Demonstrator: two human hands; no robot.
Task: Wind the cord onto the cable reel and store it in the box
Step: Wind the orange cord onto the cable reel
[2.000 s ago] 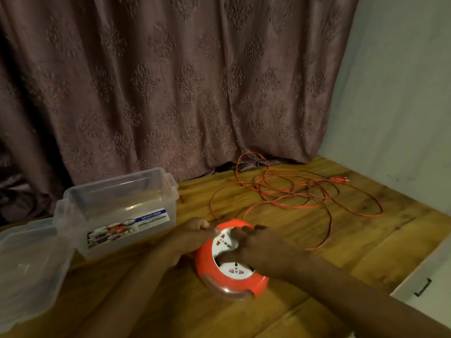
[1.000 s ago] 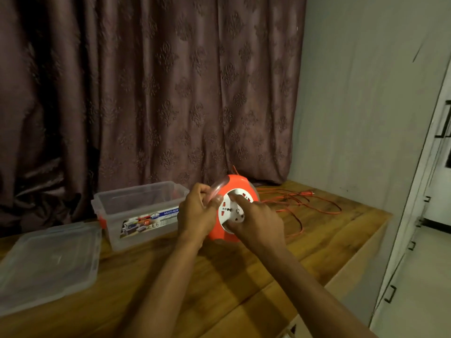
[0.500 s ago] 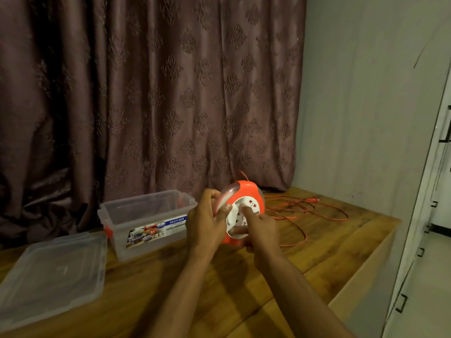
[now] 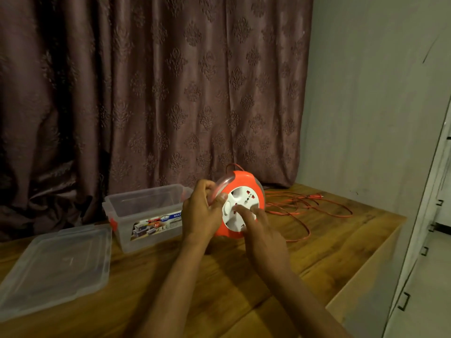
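Note:
An orange cable reel [image 4: 246, 184] with a white socket face stands on edge above the wooden table [image 4: 244, 276]. My left hand [image 4: 202, 215] grips its left rim and clear handle, thumb on the white face. Fingers of my right hand [image 4: 258, 223] press on the lower part of the white face. A thin orange cord [image 4: 305, 208] runs from the reel and lies in loose loops on the table to the right, its plug near the far right. The clear plastic box [image 4: 144, 211] stands open just left of the reel.
The box's clear lid [image 4: 58, 267] lies flat at the table's left front. A brown patterned curtain hangs behind the table. A grey wall and a white cabinet [image 4: 429, 240] with black handles stand to the right, past the table's edge.
The reel was lying flat on the table two seconds ago; both hands have lifted and tipped it upright. My right fingers have shifted lower on the white face. The view has pulled back.

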